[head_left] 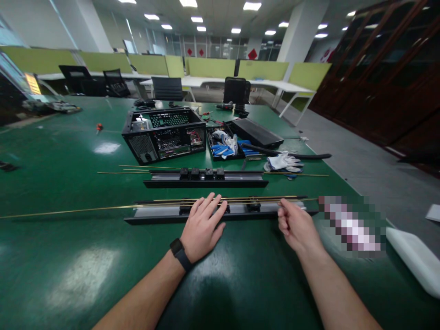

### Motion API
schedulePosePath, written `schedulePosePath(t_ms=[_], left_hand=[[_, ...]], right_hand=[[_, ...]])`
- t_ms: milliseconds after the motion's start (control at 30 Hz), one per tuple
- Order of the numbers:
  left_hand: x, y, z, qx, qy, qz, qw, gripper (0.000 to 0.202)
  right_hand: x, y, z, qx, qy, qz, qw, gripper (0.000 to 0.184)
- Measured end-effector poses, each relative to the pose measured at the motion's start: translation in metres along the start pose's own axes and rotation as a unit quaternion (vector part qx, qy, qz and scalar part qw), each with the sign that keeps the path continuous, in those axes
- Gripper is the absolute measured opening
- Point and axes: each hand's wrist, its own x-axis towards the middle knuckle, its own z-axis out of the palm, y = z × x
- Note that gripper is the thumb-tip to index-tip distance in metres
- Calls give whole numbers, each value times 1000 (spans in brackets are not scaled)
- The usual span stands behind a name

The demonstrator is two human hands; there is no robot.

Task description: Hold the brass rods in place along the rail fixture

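their left hand (203, 224) lies open-fingered across brass rods (247, 200) running nine to three o'clock, the right hand (296, 223) seemingly pinching one.

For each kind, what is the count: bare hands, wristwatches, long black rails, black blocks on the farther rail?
Bare hands: 2
Wristwatch: 1
Long black rails: 2
Black blocks on the farther rail: 4
Total: 9

Thin gold-colored rods (254, 199), one jutting far left, ran lengthwise over the nearer black rail (247, 216), a straight, pale-lined channel lying crosswise on the green table (68, 192), small black blocks (254, 206) inside.
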Motion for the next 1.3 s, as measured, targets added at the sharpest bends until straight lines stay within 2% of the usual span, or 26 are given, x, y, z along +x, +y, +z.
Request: schedulePosePath(t_ms=[100, 167, 367, 633, 800, 867, 1033, 1233, 1300], left_hand=[[0, 1, 1, 1, -3, 0, 1000, 57], [0, 1, 1, 2, -7, -1, 1000, 57], [0, -1, 1, 4, -10, 1, 1000, 59], [1, 1, 1, 4, -5, -1, 1000, 55], [0, 0, 1, 4, -6, -2, 1000, 55], [0, 0, 2, 5, -9, -1, 1000, 56], [0, 0, 2, 8, -14, -2, 1000, 55], [0, 0, 1, 5, -6, 3, 1000, 56], [0, 0, 1, 5, -5, 1, 1000, 56]], right_hand=[[-7, 2, 6, -26, -70, 27, 997, 39], [-9, 4, 9, -41, -94, 37, 994, 40], [-2, 2, 3, -4, -5, 6, 1000, 36], [-8, 8, 10, -27, -96, 38, 994, 39], [-5, 5, 7, -2, -21, 11, 1000, 38], [-6, 4, 7, 7, -25, 1, 1000, 37], [-13, 6, 15, -25, -94, 38, 995, 40], [-10, 9, 13, 11, -35, 13, 999, 38], [-8, 9, 12, 18, -38, 7, 999, 37]])
